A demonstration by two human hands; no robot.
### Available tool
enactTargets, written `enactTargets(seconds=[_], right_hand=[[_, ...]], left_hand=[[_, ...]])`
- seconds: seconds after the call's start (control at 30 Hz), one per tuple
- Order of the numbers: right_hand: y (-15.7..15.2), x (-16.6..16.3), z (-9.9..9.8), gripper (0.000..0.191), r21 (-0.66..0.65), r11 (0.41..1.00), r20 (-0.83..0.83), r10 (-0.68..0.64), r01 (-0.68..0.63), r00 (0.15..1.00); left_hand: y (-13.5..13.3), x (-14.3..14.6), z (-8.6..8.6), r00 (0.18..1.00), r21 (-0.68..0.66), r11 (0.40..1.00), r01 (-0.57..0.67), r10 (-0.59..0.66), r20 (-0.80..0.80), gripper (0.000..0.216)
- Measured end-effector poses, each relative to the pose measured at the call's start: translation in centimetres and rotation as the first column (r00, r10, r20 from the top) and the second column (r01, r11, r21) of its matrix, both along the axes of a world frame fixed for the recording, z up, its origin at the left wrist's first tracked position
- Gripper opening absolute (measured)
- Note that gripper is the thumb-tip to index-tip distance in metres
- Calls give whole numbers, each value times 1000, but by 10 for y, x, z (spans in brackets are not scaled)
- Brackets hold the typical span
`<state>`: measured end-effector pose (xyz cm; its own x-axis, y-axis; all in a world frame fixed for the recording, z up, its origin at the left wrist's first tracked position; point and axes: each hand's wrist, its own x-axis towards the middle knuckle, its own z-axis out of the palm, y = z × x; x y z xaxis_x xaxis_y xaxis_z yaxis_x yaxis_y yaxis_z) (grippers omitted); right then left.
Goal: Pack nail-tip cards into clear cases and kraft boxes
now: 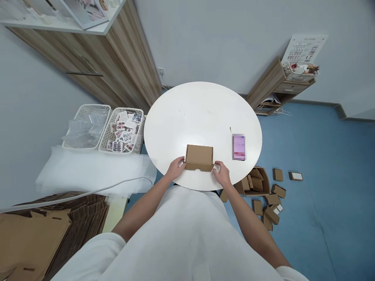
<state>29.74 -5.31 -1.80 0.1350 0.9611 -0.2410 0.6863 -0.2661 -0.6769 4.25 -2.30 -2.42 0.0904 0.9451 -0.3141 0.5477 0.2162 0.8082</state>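
Observation:
A small closed brown cardboard box (pixel 199 157) sits near the front edge of the round white table (pixel 202 113). My left hand (pixel 176 168) grips the box's left end, fingers curled against its side. At the box's right end my right hand (pixel 222 173) holds the corner, thumb and fingers on the cardboard. A pink phone (pixel 238 147) lies flat on the table, to the right of the box and apart from it.
Left of the table stand a white basket of small packets (pixel 124 130) and a basket of clear bags (pixel 86 127). Flat cardboard blanks (pixel 35 234) lie at lower left. An open carton (pixel 256 181) and several small boxes (pixel 272 203) lie on the blue floor at right.

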Motion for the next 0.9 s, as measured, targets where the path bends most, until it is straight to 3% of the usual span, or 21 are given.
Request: enactTargets(seconds=[0.23, 0.43, 0.5, 0.7, 0.9], right_hand=[[0, -6, 1, 38, -7, 996, 40, 89, -89, 995], [12, -6, 26, 36, -27, 999, -221, 39, -46, 974], [19, -6, 40, 36, -60, 998, -241, 9, -24, 971], [35, -3, 71, 35, -130, 991, -37, 35, -39, 999], [39, -7, 86, 41, -250, 967, 30, 55, -46, 998]], left_hand=[[-1, 7, 7, 990, 34, 998, 56, -60, 131, 51], [5, 8, 30, 990, 76, 987, 138, -137, -17, 39], [9, 8, 41, 983, 94, 980, 176, -170, -67, 33], [18, 6, 64, 923, 73, 927, 369, -356, -147, 32], [27, 4, 65, 880, 45, 904, 424, -400, -257, 17]])
